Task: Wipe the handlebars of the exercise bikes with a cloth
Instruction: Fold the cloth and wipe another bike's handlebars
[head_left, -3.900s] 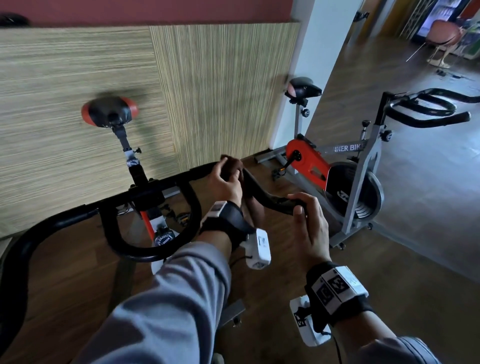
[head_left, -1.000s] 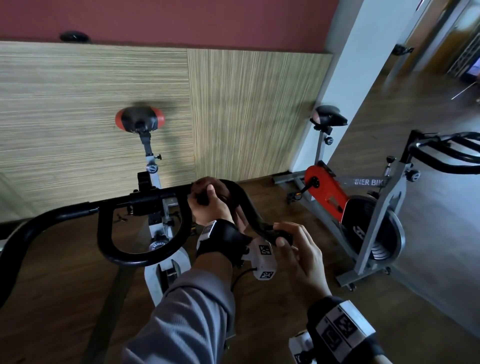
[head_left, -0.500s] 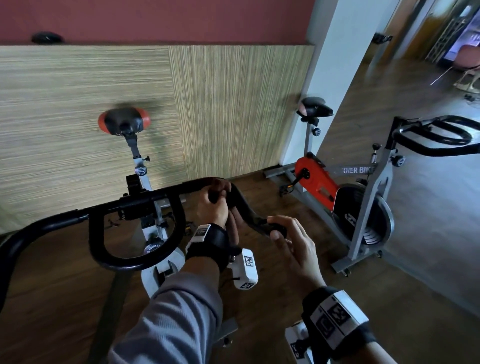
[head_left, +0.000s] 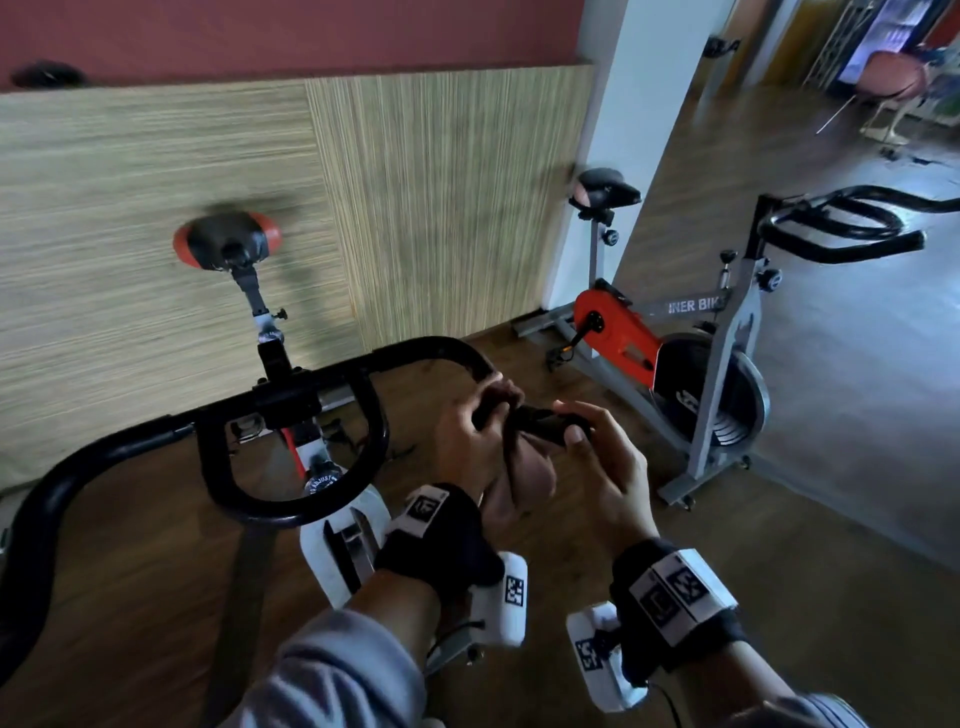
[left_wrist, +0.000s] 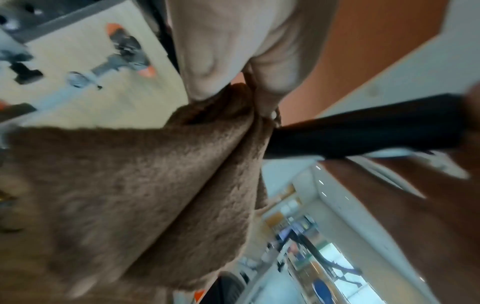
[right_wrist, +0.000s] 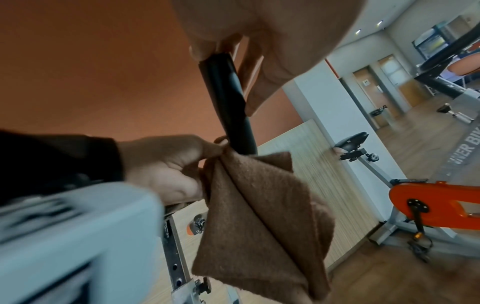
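Observation:
The near bike's black handlebar (head_left: 426, 348) curves from its centre clamp toward me. My left hand (head_left: 493, 410) grips a brown cloth (head_left: 524, 470) wrapped round the bar's right arm, close to its end; the loose part hangs below. In the left wrist view the cloth (left_wrist: 130, 174) bunches against the bar (left_wrist: 363, 129) under my fingers (left_wrist: 233, 51). My right hand (head_left: 576, 431) holds the bar's tip, thumb on top. The right wrist view shows the thumb on the tip of the bar (right_wrist: 226, 102), the cloth (right_wrist: 259, 205) and my left hand (right_wrist: 166, 164) just below.
The near bike's red-and-black saddle (head_left: 228, 239) stands against a wood-panelled wall (head_left: 156, 208). A second exercise bike (head_left: 675, 353) with black handlebars (head_left: 841, 228) stands to the right by a white pillar (head_left: 613, 130). Wooden floor lies around both bikes.
My left hand has slid the cloth down from the bar's bend toward the tip, closing on my right hand. The right hand has stayed at the bar's end.

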